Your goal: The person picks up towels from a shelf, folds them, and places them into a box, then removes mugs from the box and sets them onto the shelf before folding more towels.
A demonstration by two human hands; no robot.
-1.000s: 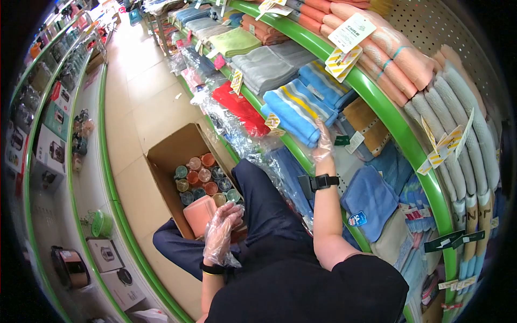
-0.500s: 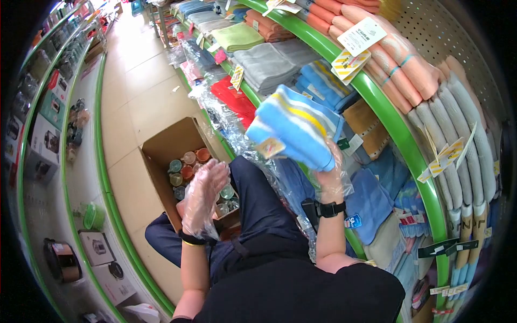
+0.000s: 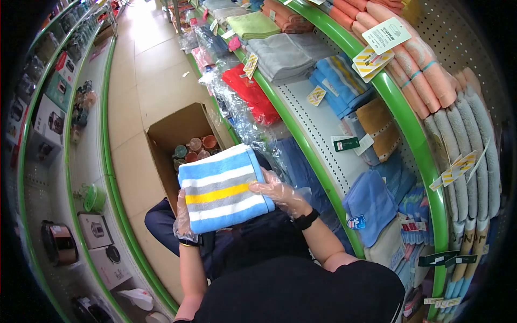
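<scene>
A folded towel (image 3: 223,175) with blue, white, grey and yellow stripes is held flat above my lap, between both hands. My right hand (image 3: 280,192), in a clear plastic glove, pinches its right edge with the thumb on top. My left hand (image 3: 184,218), gloved the same way, grips the left edge; most of its fingers are hidden behind the cloth. Just beyond the towel stands an open cardboard box (image 3: 161,161) with several small glass jars (image 3: 195,144) inside, partly covered by the towel.
To the right, a green-edged shelf (image 3: 318,156) carries a similar blue striped towel (image 3: 339,81), grey towels (image 3: 288,54), a brown towel (image 3: 379,129) and red cloth (image 3: 250,91). Peach towels (image 3: 414,70) lie higher up. Boxed appliances (image 3: 97,229) line the left shelf. Tiled floor (image 3: 129,102) runs between.
The striped towel has come from the right shelf to above my lap. My left hand, bare of any object before, now holds its left edge.
</scene>
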